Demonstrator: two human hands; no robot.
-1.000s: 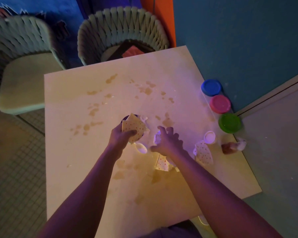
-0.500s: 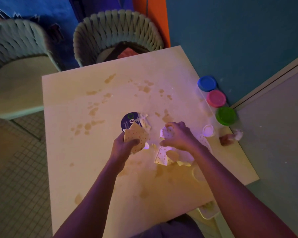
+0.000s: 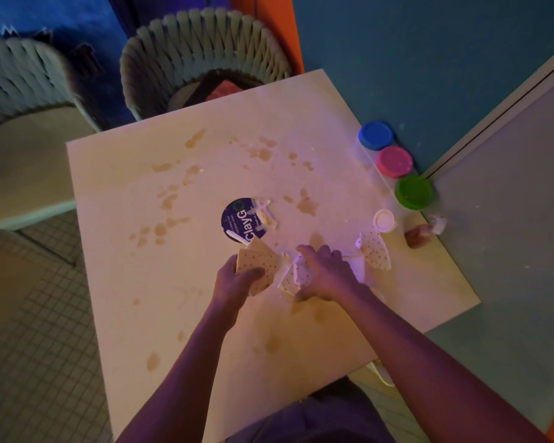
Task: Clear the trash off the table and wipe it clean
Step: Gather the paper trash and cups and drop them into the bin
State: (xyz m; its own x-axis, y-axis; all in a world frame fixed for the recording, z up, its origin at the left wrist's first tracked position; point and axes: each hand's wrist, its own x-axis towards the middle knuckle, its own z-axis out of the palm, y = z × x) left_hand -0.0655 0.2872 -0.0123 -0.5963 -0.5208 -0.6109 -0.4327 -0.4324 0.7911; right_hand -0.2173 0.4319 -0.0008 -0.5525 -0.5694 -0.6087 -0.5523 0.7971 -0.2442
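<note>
Left hand (image 3: 237, 279) grips dotted paper scraps (image 3: 256, 262). Right hand (image 3: 325, 276) clutches torn piece (image 3: 290, 278). Likely light, flimsy, tearable: pinch edges.

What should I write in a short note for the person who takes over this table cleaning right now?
Left hand grips a stack of dotted paper scraps.
Right hand grips another dotted scrap lying on the table.
Still lying there: one dotted scrap near the right edge, a round ClayGo label with torn bits beside it, a small white lid.
Three tubs with blue, pink and green lids stand by the wall.
Done: some scraps gathered.
Left: the remaining trash, then wipe the brown stains.
</note>
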